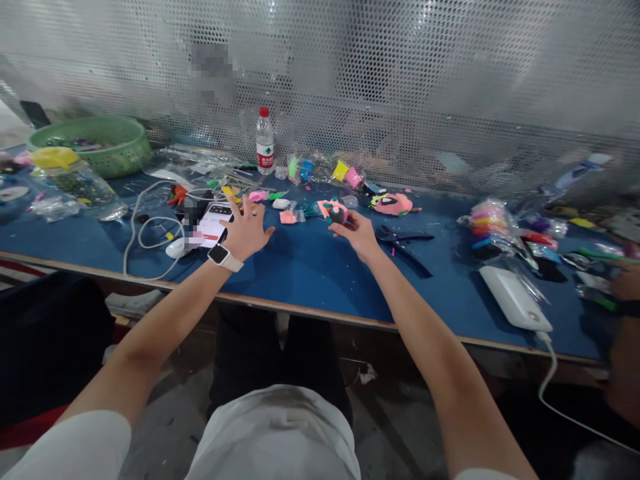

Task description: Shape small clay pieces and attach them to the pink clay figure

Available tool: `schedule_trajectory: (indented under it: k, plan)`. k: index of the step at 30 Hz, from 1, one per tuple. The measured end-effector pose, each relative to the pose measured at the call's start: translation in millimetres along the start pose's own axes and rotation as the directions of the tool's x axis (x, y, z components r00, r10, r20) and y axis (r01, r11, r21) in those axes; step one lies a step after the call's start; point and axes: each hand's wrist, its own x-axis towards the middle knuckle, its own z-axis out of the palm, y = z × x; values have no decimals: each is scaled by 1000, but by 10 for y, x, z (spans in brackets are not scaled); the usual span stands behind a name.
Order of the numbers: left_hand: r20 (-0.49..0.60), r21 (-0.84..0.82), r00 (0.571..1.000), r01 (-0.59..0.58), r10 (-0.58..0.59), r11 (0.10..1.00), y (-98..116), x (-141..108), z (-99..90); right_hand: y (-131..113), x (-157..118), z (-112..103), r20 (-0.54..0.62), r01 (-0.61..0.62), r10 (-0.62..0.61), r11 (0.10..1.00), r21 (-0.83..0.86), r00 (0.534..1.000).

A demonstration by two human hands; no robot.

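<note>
My left hand (247,230), with a white watch (225,258) on the wrist, is spread with its fingers apart over the right side of a lit phone (213,225). Nothing shows in its grasp. My right hand (354,232) pinches a small dark round clay piece (338,213) with pink and teal parts, just above the blue table. Behind that hand lies a pink clay figure (393,204) with green and black details. Dark pliers (407,247) rest to its right, handles apart. A small pink clay packet (289,217) lies between my hands.
A red-capped bottle (265,150) stands at the back. Left are a green basket (123,150), a yellow-lidded jar (85,183) and a white cable (131,233). Right are coloured clay packs (489,227) and a white power bank (516,299). Another person's hand (627,280) is at the right edge.
</note>
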Motion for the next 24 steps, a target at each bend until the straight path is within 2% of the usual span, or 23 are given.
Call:
schedule_trajectory:
  k: [3,6,9,11,12,15,17,20,24]
  plan:
    - [-23,-13,1000,-10,10,1000,-65,-12,36,4,3,11,13,1,-1,1000,-3,1000]
    - [-113,-75,989,-100,91,992,-47,51,42,19,8,23,17,15,-14,1000,-12,1000]
    - [-136,-305,963,-263,232,915,74,280,45,48,21,19,-12,41,-42,998,-41,999]
    - [-94,-555,937,-330,337,764,200,497,73,64,27,3,-42,76,-79,994,-84,996]
    - [-73,-684,925,-319,373,656,272,602,101,68,26,-8,-58,97,-104,989,-116,993]
    - [-19,-940,888,-173,459,295,485,818,243,64,2,-43,-78,144,-167,960,-239,983]
    - [7,-990,884,-59,468,127,593,848,368,51,-24,-57,-60,164,-193,934,-318,979]
    - [14,-1000,892,21,452,-10,660,773,533,35,-51,-57,-11,201,-222,901,-385,975]
    - [-43,-998,907,-19,419,-62,633,663,611,40,-44,-48,57,238,-235,884,-402,970]
